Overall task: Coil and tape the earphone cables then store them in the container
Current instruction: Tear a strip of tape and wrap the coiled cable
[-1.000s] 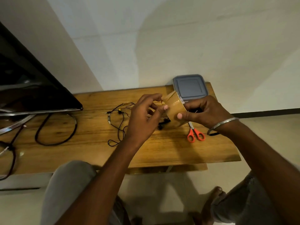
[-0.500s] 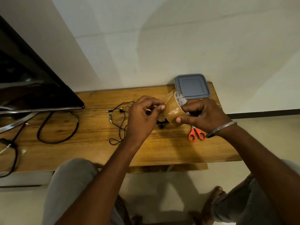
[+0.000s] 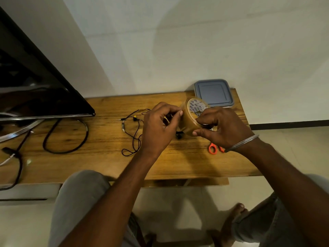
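Observation:
A brown tape roll [image 3: 191,118] is held above the wooden table [image 3: 99,163]. My right hand [image 3: 222,127] grips the roll from the right, thumb under it and fingers over its printed core. My left hand [image 3: 158,129] has its fingertips curled against the roll's left face, pinching at the tape's edge. A loose black earphone cable [image 3: 132,132] with a yellow earbud lies on the table left of my left hand. A small dark bundle [image 3: 179,135] shows under the roll. The grey lidded container [image 3: 213,92] stands closed at the table's back right corner.
Orange-handled scissors [image 3: 213,148] lie on the table beneath my right wrist. A black television [image 3: 35,91] stands at the left, with thick black cords [image 3: 65,138] looped in front of it. My knees and a bare foot are below the table's front edge.
The roll has turned in my right hand so that its printed core faces up more. My left fingertips have stayed at the roll's left edge. Both hands sit slightly farther back.

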